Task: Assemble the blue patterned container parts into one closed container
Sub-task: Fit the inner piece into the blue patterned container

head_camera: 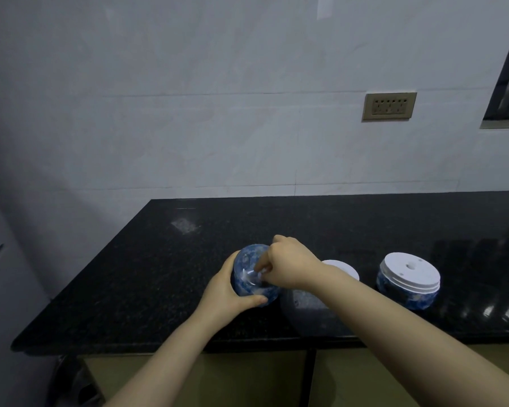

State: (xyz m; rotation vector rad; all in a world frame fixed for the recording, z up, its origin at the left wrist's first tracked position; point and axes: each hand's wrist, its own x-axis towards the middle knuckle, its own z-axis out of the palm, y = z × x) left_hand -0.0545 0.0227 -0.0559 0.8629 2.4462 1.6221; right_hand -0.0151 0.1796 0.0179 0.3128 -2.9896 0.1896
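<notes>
Left hand (227,289) fingers clamp blue dome part (254,271) steady on counter (130,289) so right hand (288,265) fingers, pinched closed, work its top.

glossy speckled stone countertop (159,274), matt wall tiles (188,113)

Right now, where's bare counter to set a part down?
Free: the black counter left of the left hand, and the strip behind, along the wall. Crowded: front centre, where both hands hold the blue bowl beside the pale jar and white-topped piece.
</notes>
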